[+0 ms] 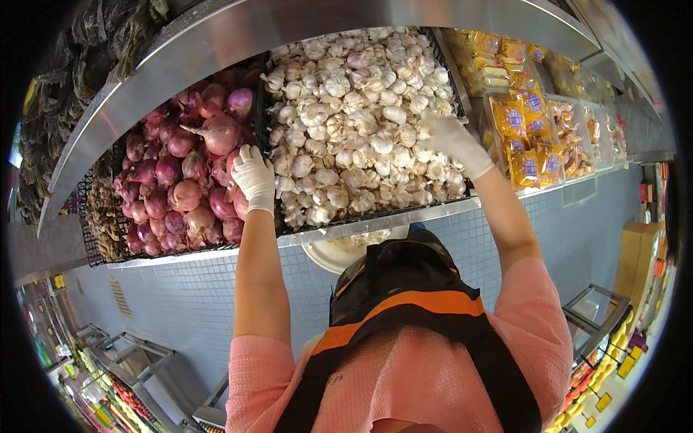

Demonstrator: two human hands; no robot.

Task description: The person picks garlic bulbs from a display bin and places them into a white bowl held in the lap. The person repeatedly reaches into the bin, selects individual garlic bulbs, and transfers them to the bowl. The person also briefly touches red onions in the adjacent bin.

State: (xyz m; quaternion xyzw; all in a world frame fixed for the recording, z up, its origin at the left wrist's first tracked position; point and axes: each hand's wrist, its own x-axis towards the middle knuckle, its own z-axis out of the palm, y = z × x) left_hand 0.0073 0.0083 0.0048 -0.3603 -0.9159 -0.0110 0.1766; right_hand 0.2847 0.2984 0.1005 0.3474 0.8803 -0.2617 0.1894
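Heaped garlic bulbs (357, 119) fill a black plastic crate in front of me. Red onions (178, 173) lie in the crate to its left. My left hand (254, 176), in a pale glove, rests at the right edge of the onions, beside the divider between the crates; whether it grips an onion cannot be told. My right hand (446, 135), gloved too and blurred, is over the right part of the garlic; its fingertips are unclear, and what it holds cannot be told.
Packaged goods in clear trays (522, 138) stand right of the garlic. A curved metal shelf edge (216, 32) crosses above the crates. Below the metal front ledge (379, 219) is a white tub (325, 260) with garlic scraps. Brown roots (103, 211) lie far left.
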